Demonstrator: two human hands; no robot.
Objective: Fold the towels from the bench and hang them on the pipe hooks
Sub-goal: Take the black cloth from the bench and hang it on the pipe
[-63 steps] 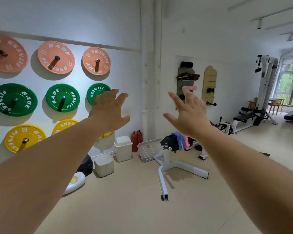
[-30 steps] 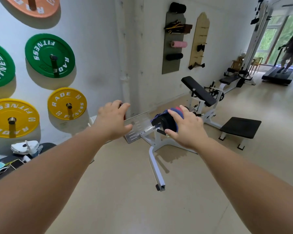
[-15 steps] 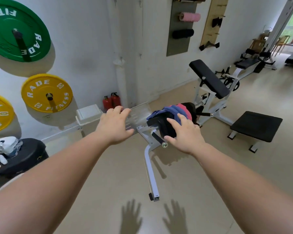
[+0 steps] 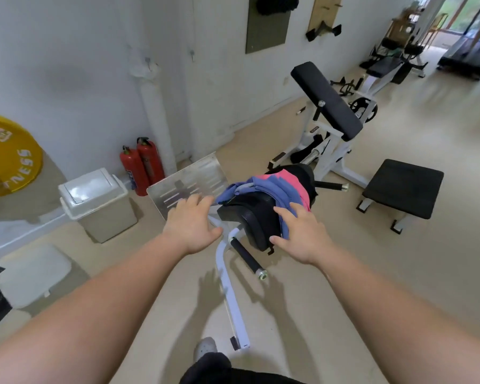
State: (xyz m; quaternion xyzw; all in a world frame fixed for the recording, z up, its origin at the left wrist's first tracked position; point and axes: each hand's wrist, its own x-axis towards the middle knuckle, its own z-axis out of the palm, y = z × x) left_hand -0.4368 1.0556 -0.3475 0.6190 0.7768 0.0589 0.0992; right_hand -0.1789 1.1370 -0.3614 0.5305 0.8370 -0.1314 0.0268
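Note:
A blue towel [image 4: 272,191] and a pink towel [image 4: 288,178] lie bunched over the black pad [image 4: 254,217] of a white-framed bench [image 4: 230,295] in the middle of the view. My right hand [image 4: 302,234] is stretched out, fingers spread, its fingertips at the blue towel's near edge. My left hand [image 4: 191,221] hovers open just left of the pad, holding nothing. A white vertical pipe [image 4: 155,115] runs down the wall behind; a small hook [image 4: 147,60] shows near its top.
Two red fire extinguishers [image 4: 142,164] and a grey lidded bin [image 4: 97,203] stand at the wall left. A slotted metal plate [image 4: 189,182] leans behind the bench. A black-padded machine [image 4: 327,103] and a low black platform [image 4: 402,187] sit to the right. My shoe [image 4: 205,347] is near the frame's foot.
I have walked up to the bench and looked down; it now fills the middle of the view. Both hands have dropped towards the pad and the right fingertips have reached the blue towel.

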